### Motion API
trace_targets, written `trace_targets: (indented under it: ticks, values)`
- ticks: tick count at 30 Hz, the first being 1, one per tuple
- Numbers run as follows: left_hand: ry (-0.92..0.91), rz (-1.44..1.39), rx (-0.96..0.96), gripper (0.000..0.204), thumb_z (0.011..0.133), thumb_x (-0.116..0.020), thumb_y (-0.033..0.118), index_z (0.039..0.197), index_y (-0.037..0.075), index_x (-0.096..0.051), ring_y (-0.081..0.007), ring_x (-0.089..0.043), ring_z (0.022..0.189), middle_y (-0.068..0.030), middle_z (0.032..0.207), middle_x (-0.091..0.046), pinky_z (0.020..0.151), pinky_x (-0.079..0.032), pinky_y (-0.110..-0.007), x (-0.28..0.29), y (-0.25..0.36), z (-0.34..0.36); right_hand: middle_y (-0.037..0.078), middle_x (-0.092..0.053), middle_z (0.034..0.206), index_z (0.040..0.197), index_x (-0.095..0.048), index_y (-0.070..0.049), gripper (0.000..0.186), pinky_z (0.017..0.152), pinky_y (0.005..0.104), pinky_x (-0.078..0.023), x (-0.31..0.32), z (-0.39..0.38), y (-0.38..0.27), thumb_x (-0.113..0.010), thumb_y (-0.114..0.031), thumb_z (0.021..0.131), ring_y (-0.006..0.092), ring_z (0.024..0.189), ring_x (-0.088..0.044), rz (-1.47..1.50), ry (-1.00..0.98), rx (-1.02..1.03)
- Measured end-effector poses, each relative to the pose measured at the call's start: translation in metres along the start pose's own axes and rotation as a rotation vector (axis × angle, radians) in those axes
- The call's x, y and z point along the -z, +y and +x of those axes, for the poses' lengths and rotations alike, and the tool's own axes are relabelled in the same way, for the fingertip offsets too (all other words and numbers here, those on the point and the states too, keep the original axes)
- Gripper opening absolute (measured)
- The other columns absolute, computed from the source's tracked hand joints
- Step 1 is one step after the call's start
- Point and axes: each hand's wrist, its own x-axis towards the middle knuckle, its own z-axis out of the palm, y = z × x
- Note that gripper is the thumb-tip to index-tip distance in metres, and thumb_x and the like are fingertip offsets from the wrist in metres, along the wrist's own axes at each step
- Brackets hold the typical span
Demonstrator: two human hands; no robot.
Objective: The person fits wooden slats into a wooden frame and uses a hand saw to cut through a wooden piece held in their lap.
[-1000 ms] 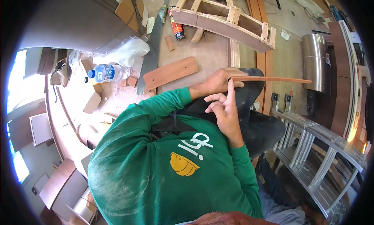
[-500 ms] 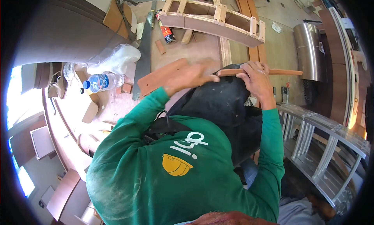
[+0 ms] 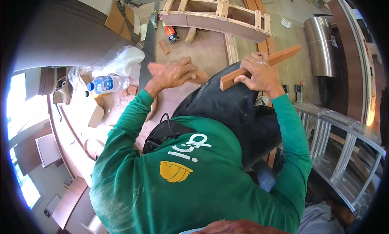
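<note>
Holding a piece of reddish-brown wood in each hand, the person sits bent over their black trousers [image 3: 214,102]. Left hand [image 3: 173,75]: closed over the middle of the left board [image 3: 200,77], fingers curled across it, both ends sticking out; slight blur, so can't tell if it's clear of the floor. Right hand [image 3: 259,72]: narrow grip on the right board [image 3: 285,55], thumb on the near side, fingers over the far side. That one slants, near-left end over the knee, far-right end up toward the steel cylinder [image 3: 322,47] (can't tell if it touches the knee). Hands well apart.

Far side: curved slatted frame [image 3: 194,21], with an aerosol can [image 3: 171,33] lying just left of it and a small wood block [image 3: 164,47] nearer. Left: clear bottle [image 3: 115,83] with blue cap on its side, near a plastic bag [image 3: 125,60]. Right: aluminium ladder [image 3: 344,119], beside the right arm.
</note>
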Motion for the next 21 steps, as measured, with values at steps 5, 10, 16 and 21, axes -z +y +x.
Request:
trace_targets:
  ticks: [5,10,16,21]
  values:
    - [-0.052,0.12,-0.221,0.024,0.097,-0.069,0.029,0.113,0.012,-0.069,-0.0342,-0.062,0.098,-0.0113,0.101,-0.056,0.085,-0.049,-0.048,0.041,0.025,0.019,0.005,-0.065,0.094,0.091,-0.064,-0.01,0.05,0.101,0.0514,-0.038,-0.003,-0.015,-0.007,-0.073,-0.059,0.088,0.0296,0.102,-0.061,-0.069,0.056,0.055]
    - [-0.105,0.22,-0.368,0.023,0.095,-0.071,0.032,0.108,0.013,-0.068,-0.031,-0.06,0.094,-0.0096,0.096,-0.053,0.083,-0.047,-0.046,0.064,0.048,0.037,0.003,-0.064,0.094,0.091,-0.063,-0.011,0.047,0.101,0.0515,-0.04,-0.005,-0.018,-0.003,-0.074,-0.057,0.088,0.0282,0.101,-0.061,-0.063,0.109,0.039]
    - [-0.039,0.218,-0.408,0.025,0.094,-0.072,0.029,0.112,0.012,-0.069,-0.031,-0.058,0.09,-0.009,0.094,-0.05,0.081,-0.046,-0.045,0.077,0.042,0.044,0.003,-0.062,0.093,0.091,-0.063,-0.012,0.046,0.102,0.052,-0.04,-0.014,-0.018,-0.009,-0.076,-0.055,0.087,0.0273,0.099,-0.06,-0.109,0.197,0.077]
    - [-0.056,0.212,-0.397,0.023,0.096,-0.07,0.034,0.109,0.015,-0.07,-0.0298,-0.059,0.09,-0.0076,0.094,-0.051,0.081,-0.046,-0.045,0.071,0.051,0.037,0.003,-0.06,0.091,0.089,-0.063,-0.012,0.044,0.103,0.0528,-0.039,-0.019,-0.019,-0.013,-0.076,-0.054,0.088,0.0264,0.098,-0.06,-0.086,0.225,0.028]
